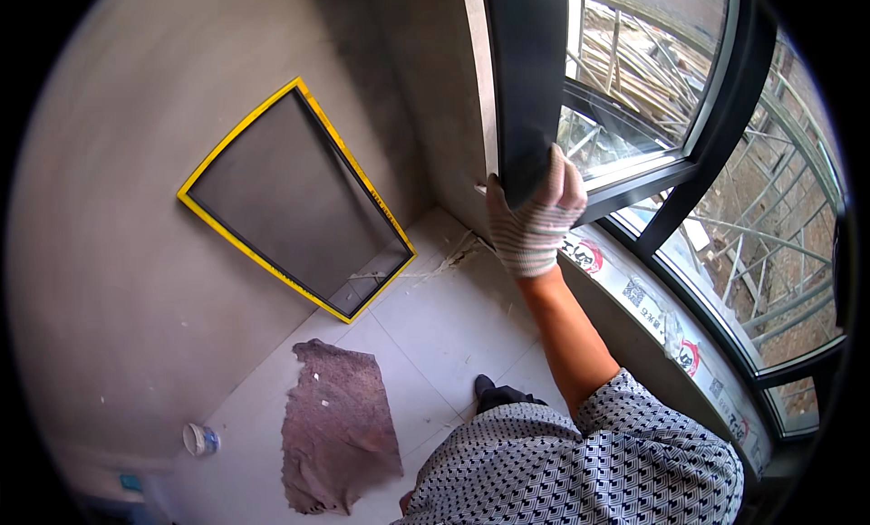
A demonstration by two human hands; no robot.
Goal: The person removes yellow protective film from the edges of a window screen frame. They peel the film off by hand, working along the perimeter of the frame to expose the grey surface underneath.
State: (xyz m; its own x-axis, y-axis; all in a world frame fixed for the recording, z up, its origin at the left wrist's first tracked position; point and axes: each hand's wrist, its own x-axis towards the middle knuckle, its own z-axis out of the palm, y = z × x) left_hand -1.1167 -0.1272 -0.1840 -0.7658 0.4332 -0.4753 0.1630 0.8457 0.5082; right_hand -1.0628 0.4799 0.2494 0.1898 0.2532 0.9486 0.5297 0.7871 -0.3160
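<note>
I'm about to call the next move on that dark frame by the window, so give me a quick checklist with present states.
1. Grip on the dark frame: ok. The gloved hand is wrapped round its lower end.
2. Which hand that is, left or right: cannot tell.
3. Other hand: cannot tell, it is out of view.
4. Glove: ok, it covers the hand to the wrist.
5. Floor underfoot: not ok. A purple-grey cloth lies loose on the tiles beside a dark shoe, and a small bottle lies near the wall.
6. Yellow-edged screen: ok, it leans on the wall, apart from the hand.
</note>
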